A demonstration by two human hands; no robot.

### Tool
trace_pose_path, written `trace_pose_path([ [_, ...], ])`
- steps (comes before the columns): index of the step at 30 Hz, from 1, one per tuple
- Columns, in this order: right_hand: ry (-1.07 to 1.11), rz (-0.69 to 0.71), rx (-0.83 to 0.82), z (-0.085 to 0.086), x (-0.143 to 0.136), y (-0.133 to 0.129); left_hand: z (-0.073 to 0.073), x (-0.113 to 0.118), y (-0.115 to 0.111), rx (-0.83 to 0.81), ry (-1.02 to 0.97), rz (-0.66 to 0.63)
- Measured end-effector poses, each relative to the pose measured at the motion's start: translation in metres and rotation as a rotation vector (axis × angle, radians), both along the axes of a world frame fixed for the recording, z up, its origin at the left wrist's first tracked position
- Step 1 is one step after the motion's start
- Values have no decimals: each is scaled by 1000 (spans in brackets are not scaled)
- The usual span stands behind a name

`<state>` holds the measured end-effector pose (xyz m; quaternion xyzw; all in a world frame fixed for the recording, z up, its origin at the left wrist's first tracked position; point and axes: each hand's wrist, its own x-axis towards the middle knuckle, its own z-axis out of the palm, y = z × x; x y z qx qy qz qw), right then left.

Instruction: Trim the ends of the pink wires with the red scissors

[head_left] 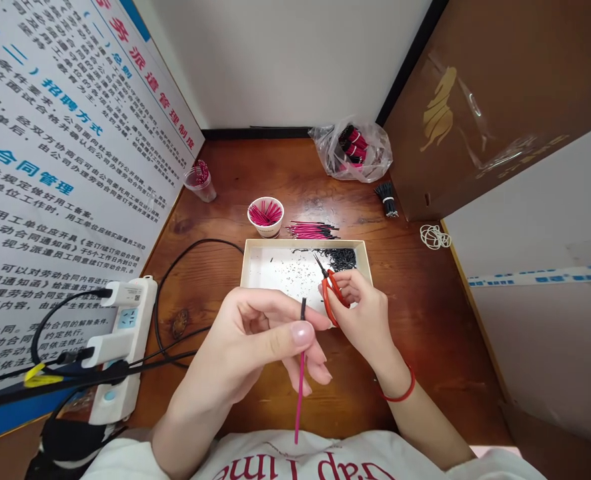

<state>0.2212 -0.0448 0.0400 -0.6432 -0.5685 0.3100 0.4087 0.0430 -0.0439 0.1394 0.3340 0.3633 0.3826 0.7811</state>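
Between thumb and forefinger, my left hand pinches a thin magenta wire with a black upper end; it hangs nearly upright above the table's front part. My right hand holds red-handled scissors, their narrow dark tips pointing up and left over a shallow box. Inside that box lie a heap of short black pieces at the right and scattered tiny bits on its white floor. The scissors are apart from the wire. My left hand hides part of the box's near side.
Behind the box are a white cup of magenta sticks and a row of magenta-and-black wires. Farther back stand a clear cup and a plastic bag of bundles. A black bundle, white cord and power strip flank them.
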Motion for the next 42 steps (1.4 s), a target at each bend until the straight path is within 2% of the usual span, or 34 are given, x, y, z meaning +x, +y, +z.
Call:
trace_pose_path([
  [9,-8,-18,-35,0,0,0,1,-3,-3,-75,-150,-18],
  [17,-4,-23,-22,0,-1,0,1,-4,-2,28,-128,7],
  [19,-1,-27,4,0,-1,0,-3,-3,-2,117,-53,36],
  [21,0,-23,51,3,-1,-1,-11,-1,0,253,101,131],
  [22,0,-17,82,6,-1,-2,-16,0,1,340,219,211],
  [24,7,0,145,13,-3,-6,-30,3,4,556,518,456],
  [25,13,10,175,17,-4,-8,-38,4,5,680,654,527],
  [27,14,41,235,26,-7,-14,-51,4,8,907,799,605],
  [29,-31,60,303,32,-11,-19,-61,3,9,1044,861,617],
  [32,-117,63,377,37,-14,-23,-69,1,11,1141,910,623],
  [42,-157,88,356,32,-15,-21,-76,-1,17,1211,954,615],
])
